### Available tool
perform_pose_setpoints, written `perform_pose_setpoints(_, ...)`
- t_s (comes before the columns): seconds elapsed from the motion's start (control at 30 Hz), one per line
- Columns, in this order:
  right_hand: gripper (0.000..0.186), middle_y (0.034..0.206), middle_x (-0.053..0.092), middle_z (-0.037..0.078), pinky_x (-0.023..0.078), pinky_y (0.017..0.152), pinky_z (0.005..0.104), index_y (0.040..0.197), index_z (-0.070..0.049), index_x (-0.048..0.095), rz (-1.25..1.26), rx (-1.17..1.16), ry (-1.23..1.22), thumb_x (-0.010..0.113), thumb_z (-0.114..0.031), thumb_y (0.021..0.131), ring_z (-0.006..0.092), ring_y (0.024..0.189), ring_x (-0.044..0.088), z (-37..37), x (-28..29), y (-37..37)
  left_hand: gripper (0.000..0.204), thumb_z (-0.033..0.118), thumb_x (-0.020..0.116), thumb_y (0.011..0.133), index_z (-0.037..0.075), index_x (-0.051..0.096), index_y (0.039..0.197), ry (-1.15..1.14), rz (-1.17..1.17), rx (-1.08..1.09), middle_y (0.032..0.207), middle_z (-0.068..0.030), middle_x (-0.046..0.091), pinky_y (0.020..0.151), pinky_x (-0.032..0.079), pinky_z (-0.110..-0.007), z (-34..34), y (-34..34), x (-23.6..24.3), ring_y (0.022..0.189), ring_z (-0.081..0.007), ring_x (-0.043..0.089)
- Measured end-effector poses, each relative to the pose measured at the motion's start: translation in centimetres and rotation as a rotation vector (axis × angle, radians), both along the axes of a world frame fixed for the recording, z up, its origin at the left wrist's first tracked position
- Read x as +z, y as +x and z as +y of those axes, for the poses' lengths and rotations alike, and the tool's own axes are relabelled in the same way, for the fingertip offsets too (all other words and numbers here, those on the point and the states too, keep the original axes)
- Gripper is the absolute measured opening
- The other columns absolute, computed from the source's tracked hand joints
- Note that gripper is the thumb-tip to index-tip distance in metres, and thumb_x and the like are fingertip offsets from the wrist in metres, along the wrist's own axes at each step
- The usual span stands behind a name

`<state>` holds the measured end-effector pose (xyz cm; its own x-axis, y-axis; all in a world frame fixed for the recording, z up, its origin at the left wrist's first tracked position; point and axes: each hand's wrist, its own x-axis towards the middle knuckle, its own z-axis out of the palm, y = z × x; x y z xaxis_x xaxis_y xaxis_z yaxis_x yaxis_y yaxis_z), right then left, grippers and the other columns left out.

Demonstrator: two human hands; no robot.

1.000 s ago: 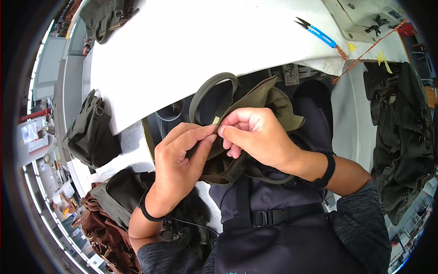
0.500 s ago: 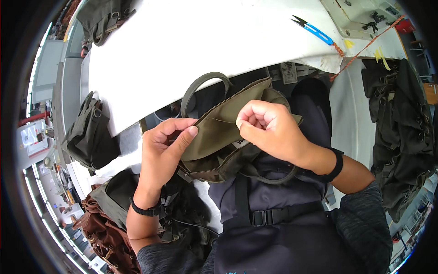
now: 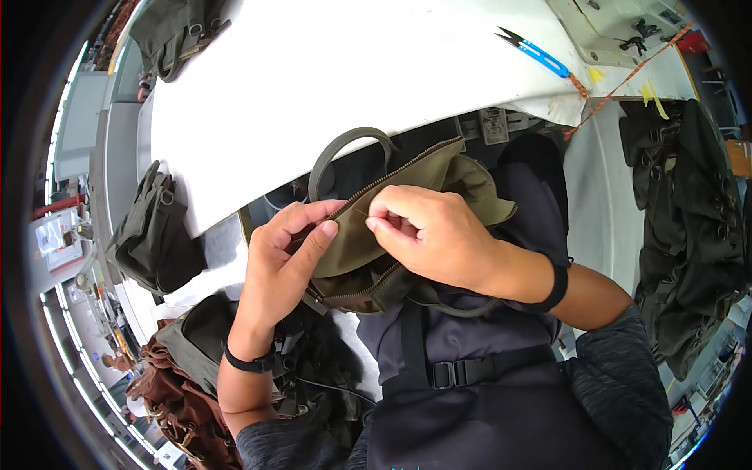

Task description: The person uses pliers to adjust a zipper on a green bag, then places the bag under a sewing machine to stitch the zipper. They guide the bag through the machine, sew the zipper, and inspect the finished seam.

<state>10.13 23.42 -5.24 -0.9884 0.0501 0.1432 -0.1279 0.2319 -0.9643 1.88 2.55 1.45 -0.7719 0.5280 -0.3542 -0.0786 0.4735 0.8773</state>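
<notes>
An olive-green handbag (image 3: 342,252) lies unzipped on my lap, its tan-green lining showing. My left hand (image 3: 283,258) pinches the bag's upper edge between thumb and fingertips, right at the metal zipper (image 3: 411,163). Just to the right, my right hand (image 3: 442,239) is closed in a pinch on a thin loose thread (image 3: 360,212) that comes from the lining near the zipper. The curled fingers partly hide the thread. One rolled handle (image 3: 345,138) stands up behind the zipper edge.
Blue thread snips (image 3: 540,56) lie on the white table (image 3: 337,70), tied to an orange cord (image 3: 627,82). Dark green bags (image 3: 153,231) stand at the left. More hang in a pile (image 3: 685,235) at the right. Brown bags (image 3: 184,384) lie lower left.
My right hand has moved left, closer to my left hand, and the visible length of thread is shorter. The left hand keeps its pinch on the zipper edge.
</notes>
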Motion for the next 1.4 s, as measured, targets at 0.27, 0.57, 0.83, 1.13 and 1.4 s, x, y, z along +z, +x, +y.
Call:
perform_pose_setpoints(0.27,0.014,0.106,0.067,0.013,0.055,0.068,0.0299,0.109,0.000,0.063,0.310,0.009,0.048,0.065,0.004,0.095,0.0174,0.082,0.069,0.3,-0.3,-0.5,0.022,0.011,0.067,0.104,-0.002,0.073,0.120,0.016,-0.106,-0.021,0.101,0.0003,0.070,0.086,0.050,-0.023,-0.2,-1.1,-0.2,0.096,-0.0063,0.062)
perform_pose_setpoints(0.57,0.005,0.107,0.064,0.008,0.055,0.078,0.0268,0.108,-0.001,0.056,0.031,0.281,-0.383,0.053,0.000,0.104,0.0108,0.088,0.066,-0.1,-0.7,-1.8,0.021,0.012,0.067,0.105,-0.002,0.073,0.118,0.035,-0.191,-0.036,0.102,0.0005,0.073,0.085,0.051,-0.023,0.1,-1.6,-0.4,0.094,-0.0051,0.062)
perform_pose_setpoints(0.83,0.007,0.101,0.063,0.006,0.053,0.082,0.0272,0.107,-0.002,0.057,-0.121,0.365,-0.565,0.054,-0.007,0.108,0.0105,0.090,0.064,3.2,-0.2,-2.5,0.023,0.014,0.070,0.103,-0.004,0.073,0.117,0.022,-0.268,0.020,0.100,-0.0011,0.074,0.082,0.053,-0.022,-0.6,-2.4,-0.6,0.091,-0.0054,0.066)
perform_pose_setpoints(1.13,0.005,0.091,0.060,0.007,0.052,0.073,0.0329,0.103,-0.005,0.052,-0.109,0.320,-0.375,0.052,-0.007,0.107,0.0168,0.082,0.063,1.7,-0.4,-2.8,0.021,0.014,0.070,0.104,-0.003,0.073,0.117,0.036,-0.222,0.007,0.098,0.0008,0.073,0.081,0.052,-0.022,0.2,-2.0,-1.1,0.089,-0.0044,0.063)
perform_pose_setpoints(1.4,0.018,0.084,0.054,0.011,0.051,0.074,0.0393,0.104,0.001,0.054,0.494,0.139,0.562,0.056,-0.007,0.089,0.0286,0.078,0.059,1.1,-0.5,-2.2,0.018,0.013,0.069,0.103,-0.003,0.073,0.111,-0.037,-0.078,-0.051,0.093,0.0022,0.072,0.076,0.050,-0.021,0.6,-1.4,-0.8,0.085,-0.0037,0.060)
